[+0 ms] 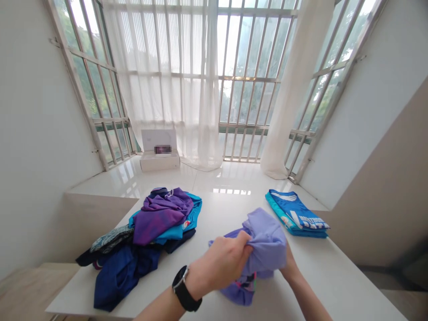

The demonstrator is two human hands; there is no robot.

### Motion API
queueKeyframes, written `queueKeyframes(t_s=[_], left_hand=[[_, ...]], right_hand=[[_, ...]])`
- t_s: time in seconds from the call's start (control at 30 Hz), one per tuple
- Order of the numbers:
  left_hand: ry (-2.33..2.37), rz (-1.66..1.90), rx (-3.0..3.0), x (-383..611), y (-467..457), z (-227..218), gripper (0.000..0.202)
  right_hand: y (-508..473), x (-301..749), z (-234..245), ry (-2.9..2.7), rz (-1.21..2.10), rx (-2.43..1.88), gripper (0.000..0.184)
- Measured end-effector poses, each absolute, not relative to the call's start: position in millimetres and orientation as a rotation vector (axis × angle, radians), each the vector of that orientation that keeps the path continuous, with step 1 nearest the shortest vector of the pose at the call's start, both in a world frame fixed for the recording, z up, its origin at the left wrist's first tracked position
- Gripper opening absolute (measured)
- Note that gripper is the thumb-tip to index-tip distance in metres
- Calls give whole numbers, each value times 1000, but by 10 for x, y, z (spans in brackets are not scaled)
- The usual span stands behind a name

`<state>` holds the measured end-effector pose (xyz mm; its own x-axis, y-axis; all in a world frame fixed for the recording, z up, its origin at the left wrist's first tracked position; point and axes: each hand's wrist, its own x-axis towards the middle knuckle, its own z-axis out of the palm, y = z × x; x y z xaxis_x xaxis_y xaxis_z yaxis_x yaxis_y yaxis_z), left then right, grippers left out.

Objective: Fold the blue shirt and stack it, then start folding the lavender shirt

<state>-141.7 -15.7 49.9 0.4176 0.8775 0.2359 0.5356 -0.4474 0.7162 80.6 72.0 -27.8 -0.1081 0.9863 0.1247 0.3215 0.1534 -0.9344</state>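
Observation:
A lavender garment, bunched and partly turned over, is held just above the white table. My left hand, with a black watch on its wrist, pinches the cloth between thumb and fingers. From the right side my right hand reaches behind or into the garment, and the cloth hides its fingers. Below the left hand hangs a part of the garment with a dark and pink print.
A loose heap of clothes, purple, blue and navy, lies at the left of the table. Folded blue shirts are stacked at the right. A white box stands on the window ledge, before barred windows and sheer curtains.

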Motion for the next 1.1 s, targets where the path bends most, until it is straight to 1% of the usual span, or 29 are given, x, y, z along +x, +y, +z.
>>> queueKeyframes(t_s=[0.1, 0.17, 0.3, 0.4, 0.47, 0.57, 0.6, 0.67, 0.77, 0.87, 0.93, 1.0, 1.1], left_hand=[[1466, 874, 2087, -1592, 80, 306, 34], [1663, 893, 2051, -1727, 212, 300, 30], [1887, 834, 2069, -2007, 330, 509, 25], [2060, 789, 2081, -2214, 362, 658, 26], [2212, 741, 2073, -2318, 382, 688, 29], [2336, 836, 2188, -2332, 363, 631, 25], [2322, 921, 2248, -2283, 328, 594, 24], [2148, 1073, 2334, -2104, 207, 515, 21], [1634, 1138, 2298, -1725, -34, 460, 19], [1259, 1235, 2179, -1417, -143, 527, 21], [1069, 1260, 2124, -1316, -64, 581, 27], [903, 1103, 2196, -1282, 110, 557, 42], [794, 580, 2418, -1288, 380, 309, 66]], right_hand=[[701, 1160, -187, -1559, 836, -1380, 36], [673, 1338, -98, -1636, 767, -1465, 38], [630, 1537, 140, -1868, 728, -1500, 28], [646, 1604, 316, -1859, 715, -1533, 30], [658, 1619, 405, -1840, 765, -1536, 37], [620, 1572, 491, -1756, 1043, -1444, 49], [588, 1535, 510, -1694, 1153, -1395, 50], [506, 1435, 541, -1552, 1328, -1297, 50], [367, 1257, 580, -1464, 1478, -1169, 46], [224, 1100, 640, -1660, 1521, -1077, 43], [124, 1020, 698, -1908, 1433, -1032, 41], [30, 962, 753, -2128, 1281, -1040, 35], [-51, 941, 753, -2294, 1076, -1133, 24]])
